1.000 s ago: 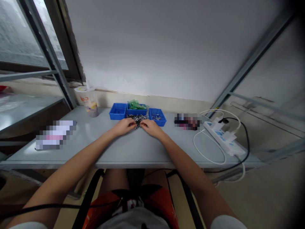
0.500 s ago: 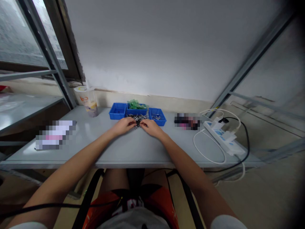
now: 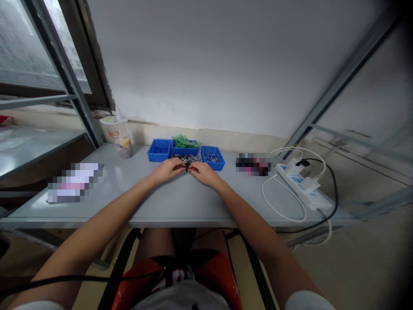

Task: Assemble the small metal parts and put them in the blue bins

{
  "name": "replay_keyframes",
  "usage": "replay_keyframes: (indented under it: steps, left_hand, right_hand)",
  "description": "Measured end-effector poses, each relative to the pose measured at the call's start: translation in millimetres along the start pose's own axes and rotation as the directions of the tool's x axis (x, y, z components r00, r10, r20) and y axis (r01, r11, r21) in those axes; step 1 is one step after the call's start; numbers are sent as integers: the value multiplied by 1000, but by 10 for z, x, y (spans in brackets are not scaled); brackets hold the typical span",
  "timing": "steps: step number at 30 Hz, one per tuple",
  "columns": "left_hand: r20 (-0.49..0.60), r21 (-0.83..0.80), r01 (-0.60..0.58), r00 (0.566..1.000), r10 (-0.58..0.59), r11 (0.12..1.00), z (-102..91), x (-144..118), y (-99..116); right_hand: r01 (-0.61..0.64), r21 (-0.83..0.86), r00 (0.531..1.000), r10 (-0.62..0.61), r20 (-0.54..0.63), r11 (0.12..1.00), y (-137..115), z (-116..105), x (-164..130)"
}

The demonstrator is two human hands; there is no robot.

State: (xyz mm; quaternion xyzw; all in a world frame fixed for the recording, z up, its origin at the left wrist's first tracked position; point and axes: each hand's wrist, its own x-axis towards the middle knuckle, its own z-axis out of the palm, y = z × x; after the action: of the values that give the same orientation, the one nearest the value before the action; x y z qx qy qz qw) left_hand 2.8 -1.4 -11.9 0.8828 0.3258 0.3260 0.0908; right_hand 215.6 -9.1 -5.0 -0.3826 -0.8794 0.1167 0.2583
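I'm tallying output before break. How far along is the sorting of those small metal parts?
Done: a few metal pieces lie in the right blue bin. In hand: both hands pinch at the metal pile. Left: most of the pile remains.

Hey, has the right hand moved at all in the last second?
Barely. The right hand crept slightly left toward the left hand, judged against the right blue bin, which stayed put.

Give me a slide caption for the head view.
Both hands, left hand and right hand, meet over small metal parts before blue bins.
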Motion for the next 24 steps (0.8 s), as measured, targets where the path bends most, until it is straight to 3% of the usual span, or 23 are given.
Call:
replay_keyframes:
  steps: [10,18,24]
  left_hand:
    - [20,-22,-34,999,34,999,14,-9,-3]
    - [3,-11,7,1000,-7,1000,1,-7,-7]
    - [50,41,47,998,-49,998,-6,-3,-23]
  right_hand:
    - [22,-9,998,-21,55,1000,-81,-2,-14]
    - [13,-5,1000,-13,12,1000,-33,-16,-10]
    - [25,7,997,-24,-70,1000,11,5,8]
